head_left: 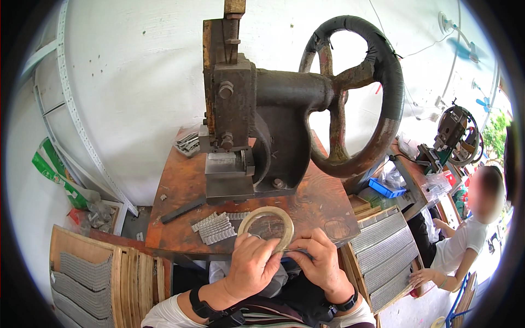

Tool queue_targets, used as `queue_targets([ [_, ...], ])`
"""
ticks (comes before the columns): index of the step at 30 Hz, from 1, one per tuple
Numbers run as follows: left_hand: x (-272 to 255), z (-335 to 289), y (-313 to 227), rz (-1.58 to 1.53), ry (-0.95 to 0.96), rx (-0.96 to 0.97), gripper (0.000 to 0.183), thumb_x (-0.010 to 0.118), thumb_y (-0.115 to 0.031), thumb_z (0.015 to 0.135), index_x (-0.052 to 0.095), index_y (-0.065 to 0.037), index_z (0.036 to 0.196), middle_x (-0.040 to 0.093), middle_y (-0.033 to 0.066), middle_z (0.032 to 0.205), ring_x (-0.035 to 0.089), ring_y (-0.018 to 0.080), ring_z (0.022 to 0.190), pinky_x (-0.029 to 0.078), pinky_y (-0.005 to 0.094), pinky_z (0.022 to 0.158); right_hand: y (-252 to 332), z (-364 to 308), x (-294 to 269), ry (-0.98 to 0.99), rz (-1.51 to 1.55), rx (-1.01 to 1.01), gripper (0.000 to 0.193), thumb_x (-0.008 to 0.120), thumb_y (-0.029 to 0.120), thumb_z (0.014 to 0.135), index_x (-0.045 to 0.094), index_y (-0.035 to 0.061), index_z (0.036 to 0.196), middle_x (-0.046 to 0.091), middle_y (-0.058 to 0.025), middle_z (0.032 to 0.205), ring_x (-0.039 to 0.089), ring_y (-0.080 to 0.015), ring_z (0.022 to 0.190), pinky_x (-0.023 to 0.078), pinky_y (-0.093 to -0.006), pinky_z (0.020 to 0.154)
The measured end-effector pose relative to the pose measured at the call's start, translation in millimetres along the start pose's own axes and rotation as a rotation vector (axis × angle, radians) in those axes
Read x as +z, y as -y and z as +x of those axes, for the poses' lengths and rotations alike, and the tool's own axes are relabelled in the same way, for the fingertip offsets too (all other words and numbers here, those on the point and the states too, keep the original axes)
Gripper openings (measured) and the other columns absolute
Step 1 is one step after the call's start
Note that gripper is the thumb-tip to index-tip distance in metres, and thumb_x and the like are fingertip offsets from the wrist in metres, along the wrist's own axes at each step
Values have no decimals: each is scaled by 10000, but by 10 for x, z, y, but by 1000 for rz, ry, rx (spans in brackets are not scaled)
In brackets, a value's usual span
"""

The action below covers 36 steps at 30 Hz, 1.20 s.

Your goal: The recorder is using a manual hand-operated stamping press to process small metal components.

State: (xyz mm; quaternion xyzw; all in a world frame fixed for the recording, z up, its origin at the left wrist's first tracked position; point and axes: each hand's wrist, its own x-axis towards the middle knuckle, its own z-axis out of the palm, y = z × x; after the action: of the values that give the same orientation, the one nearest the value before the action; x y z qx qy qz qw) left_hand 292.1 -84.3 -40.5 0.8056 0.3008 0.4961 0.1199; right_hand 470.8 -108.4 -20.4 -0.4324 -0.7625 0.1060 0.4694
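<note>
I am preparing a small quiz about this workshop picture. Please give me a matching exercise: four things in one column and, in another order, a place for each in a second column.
Things:
1. roll of tape
2. handwheel
3. stack of small metal pieces
4. blue tray

Places:
A. on the workbench, left of the hands
B. on the right side of the hand press
C. between the left hand and the right hand, at the near bench edge
D. below the handwheel, beyond the right edge of the bench

Pairs: 1-C, 2-B, 3-A, 4-D
</note>
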Motion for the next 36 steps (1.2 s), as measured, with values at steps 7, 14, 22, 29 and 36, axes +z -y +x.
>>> queue_targets([
  [7,-54,-7,3,64,44,-5,206,665,-113,796,628,-26,979,570,51,689,546,230,658,366,354,720,43,28,26,24,-71,-108,210,751,-15,695,640,22,869,638,-103,890,599,-266,779,489,-335,694],
  [14,-114,-13,26,-54,226,-125,183,622,-161,871,646,-57,1019,621,54,771,566,230,709,331,361,781,-47,-71,8,-5,62,32,179,730,-21,715,630,22,857,613,-114,972,580,-281,870,477,-350,743],
  [22,-110,-28,63,-118,184,-203,111,617,-176,848,647,-74,878,606,38,766,551,231,763,320,383,782,-67,-48,38,57,146,104,140,713,-7,765,616,18,862,581,-130,1038,592,-247,947,474,-321,819],
  [29,-84,-48,69,17,82,-127,81,618,-165,797,621,-84,803,585,34,732,535,231,740,320,383,768,-6,-59,124,49,215,139,126,698,7,797,589,6,859,597,-140,1030,604,-248,925,483,-322,804],
  [36,-71,-54,55,43,84,-132,82,609,-159,810,626,-85,839,590,33,767,522,235,748,312,397,789,-31,-63,135,34,215,123,136,688,-10,801,579,4,882,601,-144,1019,612,-268,892,499,-327,764],
])
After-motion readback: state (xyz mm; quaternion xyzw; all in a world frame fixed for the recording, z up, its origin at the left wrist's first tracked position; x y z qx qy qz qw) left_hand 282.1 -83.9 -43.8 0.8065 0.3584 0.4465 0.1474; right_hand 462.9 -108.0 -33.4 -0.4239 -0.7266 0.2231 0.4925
